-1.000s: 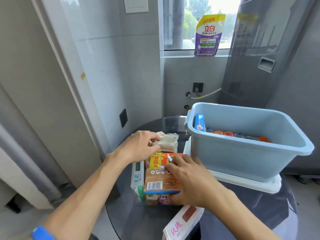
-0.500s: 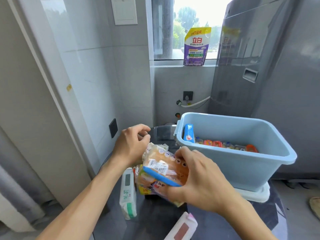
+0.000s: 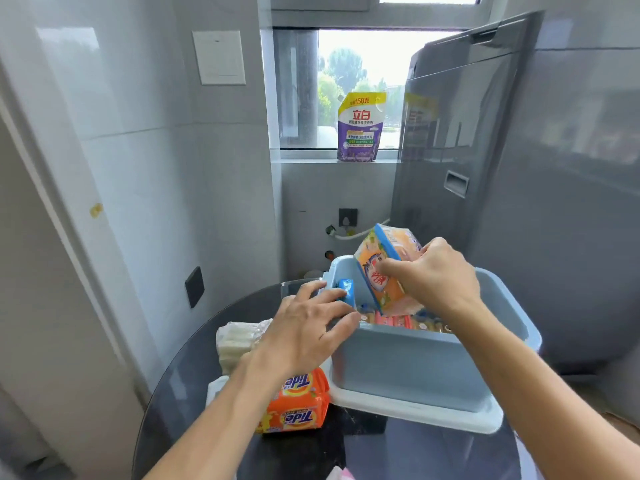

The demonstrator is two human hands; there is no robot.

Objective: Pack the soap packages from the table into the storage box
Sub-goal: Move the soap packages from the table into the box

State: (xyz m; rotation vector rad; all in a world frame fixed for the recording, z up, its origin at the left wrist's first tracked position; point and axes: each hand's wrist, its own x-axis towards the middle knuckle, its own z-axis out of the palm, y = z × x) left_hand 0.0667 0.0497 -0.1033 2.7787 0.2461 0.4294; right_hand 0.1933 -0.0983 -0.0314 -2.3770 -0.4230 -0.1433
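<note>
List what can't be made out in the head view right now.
- Box contents: the storage box near wall and the soap pack in the right hand hide most.
- Tide pack: left forearm covers part.
- White packages: blurred, label unreadable.
- Pink item: cut off by the bottom edge.

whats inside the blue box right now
Along the bottom of the blue box lies a row of small orange and red packets, and a blue packet stands at its left end. The right hand and its orange soap pack hide the rest.
</note>
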